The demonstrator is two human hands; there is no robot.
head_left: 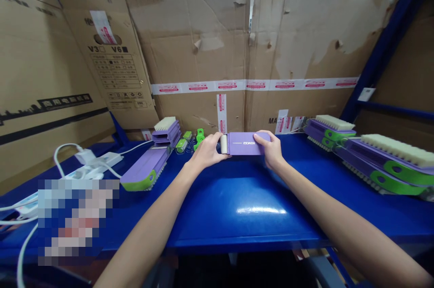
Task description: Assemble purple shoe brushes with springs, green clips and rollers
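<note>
Over the middle of the blue table, my two hands hold up a flat purple casing with white "KEMOQI" lettering, upside down from here. My right hand grips its right end, the thumb across the front face. At the opposite end, my left hand is closed on a cream, ribbed or bristled piece that meets the casing. Whether that piece is joined to the casing or separate I cannot tell. Behind my left hand lie bright green plastic parts, partly hidden by it.
Purple-and-green bristled brushes are stacked at the left; more brushes lie at the right. A white power strip with plugs and cables sits at the far left. Cardboard sheets wall the back. The blue tabletop ends near my forearms.
</note>
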